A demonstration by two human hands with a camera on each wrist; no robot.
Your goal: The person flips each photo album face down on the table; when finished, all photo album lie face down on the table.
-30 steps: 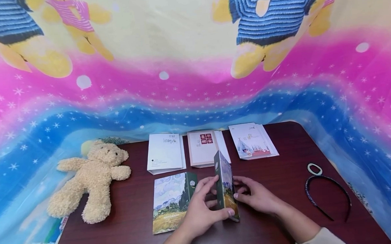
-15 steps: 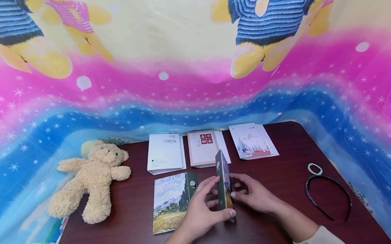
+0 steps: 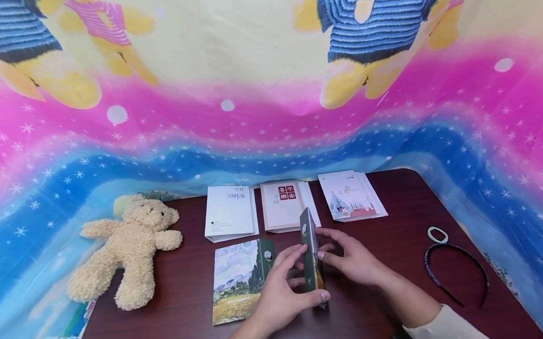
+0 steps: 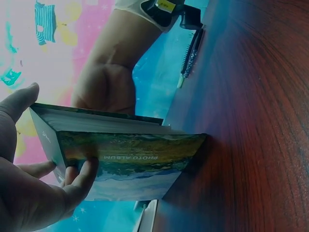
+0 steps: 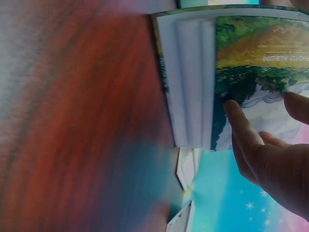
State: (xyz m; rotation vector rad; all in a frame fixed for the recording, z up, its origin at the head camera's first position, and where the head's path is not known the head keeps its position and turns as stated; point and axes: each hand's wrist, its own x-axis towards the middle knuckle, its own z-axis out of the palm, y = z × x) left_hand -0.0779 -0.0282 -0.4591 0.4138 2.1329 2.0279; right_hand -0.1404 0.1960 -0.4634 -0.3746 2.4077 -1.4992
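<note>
A photo album (image 3: 311,258) with a painted landscape cover and dark green spine stands upright on the table between the two hands. My left hand (image 3: 282,294) holds it, thumb at the near end and fingers on the left cover; the left wrist view shows these fingers (image 4: 87,176) on the painting. My right hand (image 3: 353,259) touches the right cover with its fingertips (image 5: 231,107). White page edges (image 5: 193,82) show between the covers in the right wrist view. A matching album (image 3: 237,280) lies flat beside my left hand.
Three pale albums line the table's back: a white one (image 3: 230,211), a beige one with red squares (image 3: 282,214) and one with a tent picture (image 3: 351,199). A teddy bear (image 3: 126,249) lies left. A black headband (image 3: 456,248) and pale oval ring (image 3: 437,235) lie right.
The upright album has turned slightly, so its right cover shows less in the head view. My right hand has shifted a little left and away along that cover. The left hand barely moved.
</note>
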